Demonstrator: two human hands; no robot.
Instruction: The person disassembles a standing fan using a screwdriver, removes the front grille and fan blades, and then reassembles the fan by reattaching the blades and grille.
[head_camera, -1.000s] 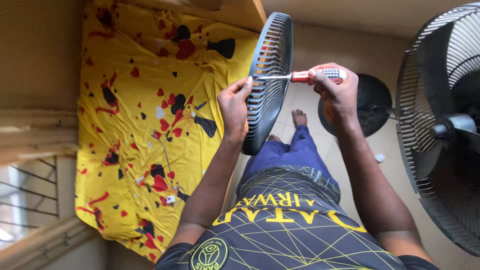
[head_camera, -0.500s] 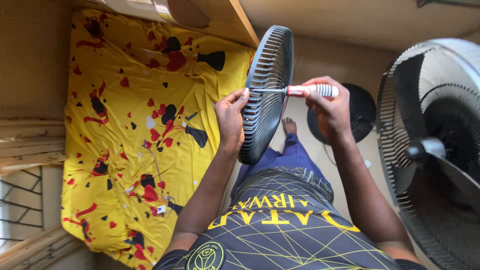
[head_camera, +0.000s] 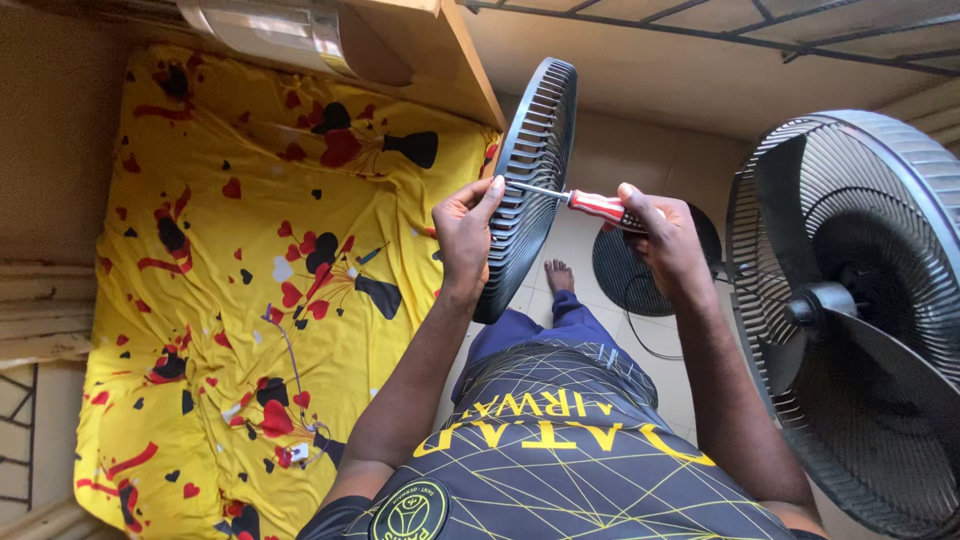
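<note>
The fan grille (head_camera: 530, 190) stands on edge in front of you, seen almost edge-on, its flat face turned toward your right side and its rim running from upper right down to lower left. Your left hand (head_camera: 465, 230) grips the near side of the rim, fingers curled round it with the fingertips at the point where the tool meets the ribs. Your right hand (head_camera: 660, 235) is closed around the red handle of the screwdriver (head_camera: 580, 200). The screwdriver's long axis lies nearly level, crossing from right to left, with the tip touching the grille face just beside your left fingertips. The grille therefore sits between both hands, the left hand in contact with it. The standing fan (head_camera: 850, 310) is at your right, apart from the grille, and the yellow bedsheet (head_camera: 250, 280) lies to your left.
</note>
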